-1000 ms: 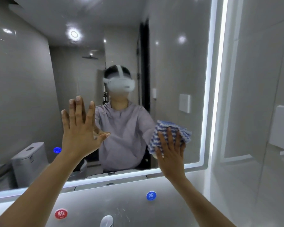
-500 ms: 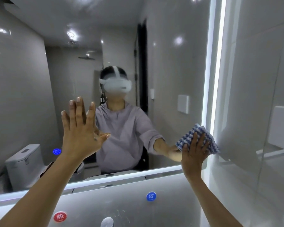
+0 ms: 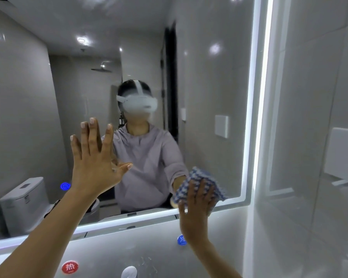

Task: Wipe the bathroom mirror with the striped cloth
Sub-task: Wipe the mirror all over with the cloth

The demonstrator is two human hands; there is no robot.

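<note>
The striped cloth (image 3: 201, 175), blue and white and bunched into a pad, lies flat against the mirror (image 3: 209, 77) near its 5 o'clock corner, just above the lit bottom edge and just inside the lit right edge. The right hand (image 3: 195, 206) presses it to the glass from behind. Its fingers (image 3: 203, 190) are straight and slightly spread, pointing toward 12 o'clock across the cloth's middle. Cloth shows past the fingertips at 12 o'clock and past the outer fingers at 3 o'clock; the heel of the hand hangs below the cloth's lower edge. The hand is motion-blurred.

At 9 o'clock from the cloth, well apart, the left hand (image 3: 94, 167) lies palm-flat on the glass, holding nothing, fingers wide and upright, thumb out toward 3 o'clock. A glowing blue icon (image 3: 65, 186) sits on the mirror beside that wrist.

Below the mirror, a blue round sticker (image 3: 181, 240) peeks out beside the right wrist, and a red round sticker (image 3: 70, 267) lies at 7 o'clock. A white socket plate (image 3: 344, 153) hangs on the wall at 3 o'clock.
</note>
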